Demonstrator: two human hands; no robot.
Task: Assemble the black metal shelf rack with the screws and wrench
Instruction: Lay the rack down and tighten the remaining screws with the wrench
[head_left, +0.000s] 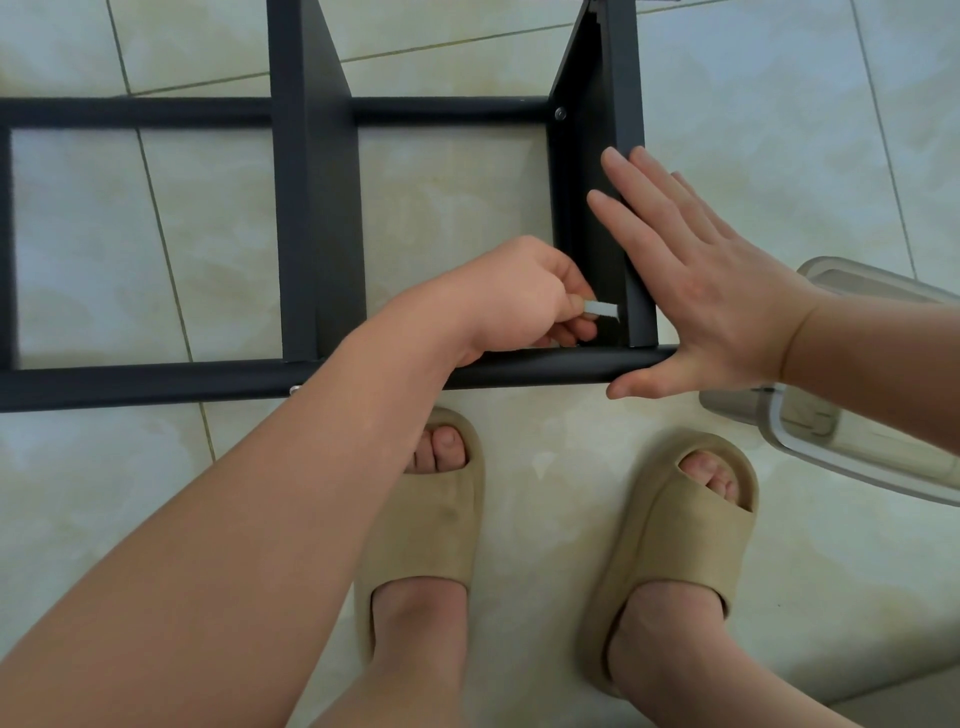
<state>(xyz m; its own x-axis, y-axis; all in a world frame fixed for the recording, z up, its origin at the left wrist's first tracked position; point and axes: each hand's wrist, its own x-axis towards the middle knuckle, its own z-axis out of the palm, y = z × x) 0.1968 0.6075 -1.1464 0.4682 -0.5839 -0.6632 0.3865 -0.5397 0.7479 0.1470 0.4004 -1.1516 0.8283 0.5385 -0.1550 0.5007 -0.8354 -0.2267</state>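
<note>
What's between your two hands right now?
Head view: the rack's black upright panel stands between the left hand, pinching a silver wrench, and the flat right hand.

A pale tiled floor (779, 130) is seen throughout. A beige left slipper (421, 540) and right slipper (680, 535) are worn, side by side, nearest. A clear plastic container (878, 457) is set at the right.
</note>
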